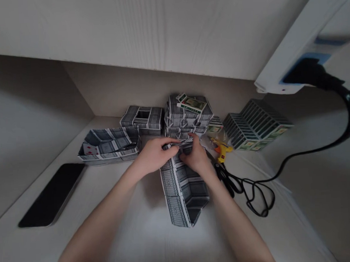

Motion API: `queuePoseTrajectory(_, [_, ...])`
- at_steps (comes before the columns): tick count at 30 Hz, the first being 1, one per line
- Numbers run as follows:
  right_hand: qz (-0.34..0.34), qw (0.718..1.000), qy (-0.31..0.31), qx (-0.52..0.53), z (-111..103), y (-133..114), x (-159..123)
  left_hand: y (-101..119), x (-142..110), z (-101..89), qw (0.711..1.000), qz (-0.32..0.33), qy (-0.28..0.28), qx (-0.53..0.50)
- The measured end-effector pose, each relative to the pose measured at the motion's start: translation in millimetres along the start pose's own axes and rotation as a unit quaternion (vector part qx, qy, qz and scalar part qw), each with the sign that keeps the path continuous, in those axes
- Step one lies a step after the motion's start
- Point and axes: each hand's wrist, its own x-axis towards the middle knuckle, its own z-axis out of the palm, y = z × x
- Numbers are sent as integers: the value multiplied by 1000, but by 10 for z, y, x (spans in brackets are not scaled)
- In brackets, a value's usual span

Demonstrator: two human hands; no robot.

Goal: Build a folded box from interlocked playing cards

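Note:
A long open box built from patterned playing cards (173, 189) stretches toward me across the middle of the white surface. At its far end, my left hand (158, 152) pinches the left edge between thumb and fingers. My right hand (195, 155) grips the same end from the right, its thumb inside the box. Just behind the hands stands a stack of card-built boxes (186, 118) with a small open card packet (192, 104) on top. Left of that stack sits a card box with a rectangular opening (153, 120). Another open card box (114, 146) lies farther left.
A dark phone (53, 196) lies at the left. On the right are a yellow glue gun (222, 149), a coiled black cable (254, 193) and stacked card packs (251, 127). A power strip with a black plug (309, 73) is at the upper right; a pale panel (146, 31) overhangs the back.

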Motion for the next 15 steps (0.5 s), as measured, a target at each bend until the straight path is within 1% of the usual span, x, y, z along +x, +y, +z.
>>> queuePoseTrajectory(3, [8, 999, 5, 53, -56, 37, 43, 10, -16, -16, 1000, 0, 0, 6])
queuePoseTrajectory(7, [61, 991, -20, 117, -140, 86, 89, 44, -43, -47, 1000, 4, 5, 9])
queuePoseTrajectory(9, [58, 986, -40, 154, -175, 110, 104, 54, -51, -54, 1000, 6, 9, 9])
queuePoseTrajectory(13, [25, 971, -90, 219, -233, 168, 127, 29, -41, -54, 1000, 16, 13, 10])
queuePoseTrajectory(15, [31, 961, -120, 247, -251, 191, 132, -7, -25, -61, 1000, 15, 6, 16])
